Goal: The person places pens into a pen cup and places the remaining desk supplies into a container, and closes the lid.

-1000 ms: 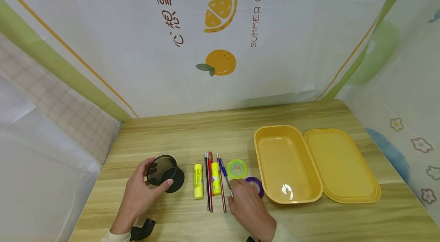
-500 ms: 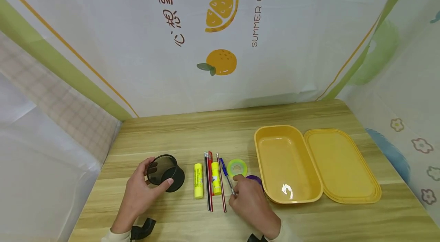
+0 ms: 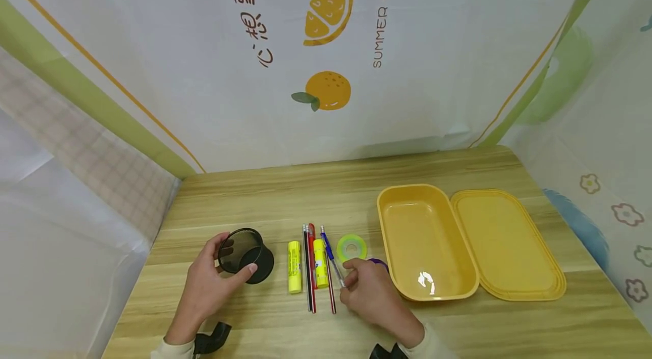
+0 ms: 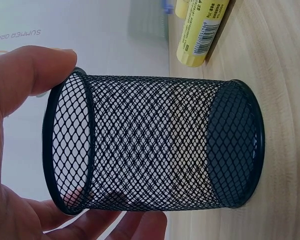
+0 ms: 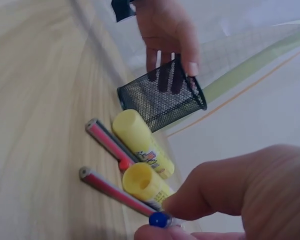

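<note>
My left hand point(image 3: 209, 285) holds a black mesh pen holder point(image 4: 150, 145) upright on the table, thumb on one side and fingers on the other. My right hand point(image 3: 374, 296) pinches a ballpoint pen point(image 3: 333, 260) near its lower end; its blue end plug point(image 5: 160, 219) shows between thumb and finger in the right wrist view. Left of the pen lie a striped pencil point(image 3: 331, 288), two yellow glue sticks point(image 3: 294, 268), a red pen point(image 3: 312, 234) and more pencils point(image 3: 307, 285). Whether the pen touches the table is unclear.
Beyond the right hand lies a green tape roll point(image 3: 351, 247); a purple tape roll point(image 3: 378, 262) is mostly hidden behind that hand. An open yellow box point(image 3: 384, 234) stands to the right, its flat lid point(image 3: 509, 246) beside it. A printed cloth point(image 3: 417, 93) hangs behind the table.
My right hand has shifted slightly right and now pinches the pen, whose blue-capped end has moved up and left over the striped pencil. The left hand and pen holder stay put.
</note>
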The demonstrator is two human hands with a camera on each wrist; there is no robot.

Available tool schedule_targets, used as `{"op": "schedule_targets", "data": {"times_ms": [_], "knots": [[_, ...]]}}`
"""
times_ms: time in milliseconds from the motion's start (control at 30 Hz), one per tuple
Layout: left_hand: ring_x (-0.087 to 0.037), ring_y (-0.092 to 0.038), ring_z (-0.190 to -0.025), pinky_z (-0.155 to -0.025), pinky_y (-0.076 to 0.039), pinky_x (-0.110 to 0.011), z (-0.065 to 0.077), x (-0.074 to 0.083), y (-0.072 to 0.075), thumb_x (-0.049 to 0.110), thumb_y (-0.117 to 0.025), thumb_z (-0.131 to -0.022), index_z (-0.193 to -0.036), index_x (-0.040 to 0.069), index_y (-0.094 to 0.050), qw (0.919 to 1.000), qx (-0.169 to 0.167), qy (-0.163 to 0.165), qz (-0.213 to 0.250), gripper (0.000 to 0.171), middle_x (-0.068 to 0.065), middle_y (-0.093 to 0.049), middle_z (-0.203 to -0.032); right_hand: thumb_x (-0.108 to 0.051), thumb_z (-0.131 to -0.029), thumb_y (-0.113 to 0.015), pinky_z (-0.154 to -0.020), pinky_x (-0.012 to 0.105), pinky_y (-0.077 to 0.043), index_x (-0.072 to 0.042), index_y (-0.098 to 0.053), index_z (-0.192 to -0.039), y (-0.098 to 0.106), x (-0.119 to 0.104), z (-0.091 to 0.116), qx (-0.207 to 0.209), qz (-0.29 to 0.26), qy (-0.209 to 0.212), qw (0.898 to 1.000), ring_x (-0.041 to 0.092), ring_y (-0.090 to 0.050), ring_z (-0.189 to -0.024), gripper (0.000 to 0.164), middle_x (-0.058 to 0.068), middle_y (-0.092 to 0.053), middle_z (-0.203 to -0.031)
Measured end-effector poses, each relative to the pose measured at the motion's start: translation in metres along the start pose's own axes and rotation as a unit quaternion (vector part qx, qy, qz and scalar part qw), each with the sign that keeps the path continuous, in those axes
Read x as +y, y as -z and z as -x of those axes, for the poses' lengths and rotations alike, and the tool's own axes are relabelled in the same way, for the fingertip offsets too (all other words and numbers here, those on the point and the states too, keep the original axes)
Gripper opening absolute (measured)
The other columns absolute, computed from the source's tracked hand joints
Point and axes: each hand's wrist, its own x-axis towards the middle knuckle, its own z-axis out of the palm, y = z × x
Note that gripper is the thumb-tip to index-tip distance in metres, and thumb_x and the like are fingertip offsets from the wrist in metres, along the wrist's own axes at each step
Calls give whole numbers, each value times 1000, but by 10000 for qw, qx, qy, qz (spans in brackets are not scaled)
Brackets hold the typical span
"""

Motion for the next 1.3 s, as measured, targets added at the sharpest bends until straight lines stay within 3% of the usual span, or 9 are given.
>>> {"op": "schedule_targets", "data": {"times_ms": [300,533,767,1067,1300], "knots": [[-37,-57,-132,-103,-54,-60,0,0,0,49,-85,-88,-160,6,-38,10000,-11,23,-55,97,-21,-57,-147,-1,-80,-79,-63,21,-53,4,-69,-115,5,-1,-3,-314,-1182,-219,9923,10,-63,-73,37,-2,-63,-83],[-40,-58,-132,-102,-54,-62,1,1,1,49,-84,-88,-160,4,-37,9999,-52,19,-109,97,-23,-57,-147,1,-80,-73,-65,20,-53,-1,-66,-105,8,-3,-3,-295,-1450,-154,9889,8,-63,-72,26,2,-64,-90],[-40,-58,-132,-102,-54,-62,1,2,1,49,-84,-88,-160,5,-37,9999,-72,48,-119,97,-24,-57,-147,-3,-92,-73,-65,23,-57,-4,-65,-98,9,-9,-1,-143,-1673,-98,9857,10,-69,-75,9,4,-68,-92],[-40,-57,-134,-104,-54,-63,1,1,1,50,-84,-89,-160,4,-36,9999,-73,82,-65,97,-23,-56,-149,3,-93,-71,-69,23,-58,-1,-58,-120,11,-11,-3,-80,-1772,311,9836,9,-69,-79,30,14,-74,-95],[-40,-58,-133,-104,-54,-63,1,1,1,51,-84,-88,-160,4,-37,9999,-39,66,-70,98,-23,-57,-147,-3,-97,-69,-68,25,-60,-6,-61,-107,13,-20,-9,-39,-2038,300,9785,19,-73,-86,14,14,-72,-103]]}}
